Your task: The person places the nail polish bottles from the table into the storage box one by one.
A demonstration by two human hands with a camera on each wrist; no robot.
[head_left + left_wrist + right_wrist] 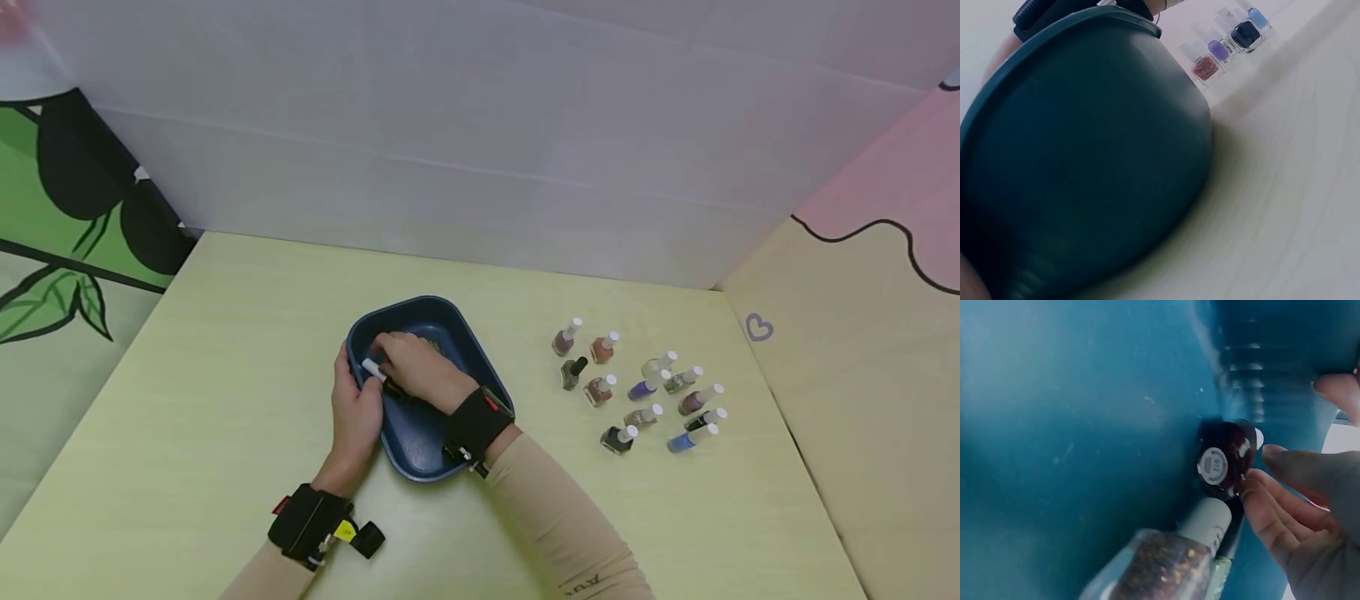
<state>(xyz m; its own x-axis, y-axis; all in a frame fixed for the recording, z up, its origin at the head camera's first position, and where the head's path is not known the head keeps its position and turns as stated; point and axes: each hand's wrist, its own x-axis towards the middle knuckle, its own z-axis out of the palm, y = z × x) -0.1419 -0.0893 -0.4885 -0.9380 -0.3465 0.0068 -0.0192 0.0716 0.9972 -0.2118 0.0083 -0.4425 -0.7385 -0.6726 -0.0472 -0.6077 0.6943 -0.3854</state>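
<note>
A deep blue plastic tray (416, 454) sits on the table. My left hand (356, 417) grips its left side, and the left thumb (1338, 394) shows inside the rim in the right wrist view. My right hand (420, 367) reaches into the tray, thumb and fingertips at a dark red nail polish bottle (1227, 459) with a white cap and a round base label. Right beside it in the tray lie a glitter nail polish bottle (1163, 569) with a white cap and a green one (1217, 578), partly hidden.
To the right of the tray, several nail polish bottles stand upright on the table, among them a blue one (692, 439), a black one (617, 439) and an orange one (602, 348). A fabric wall (465, 208) borders the table's far edge.
</note>
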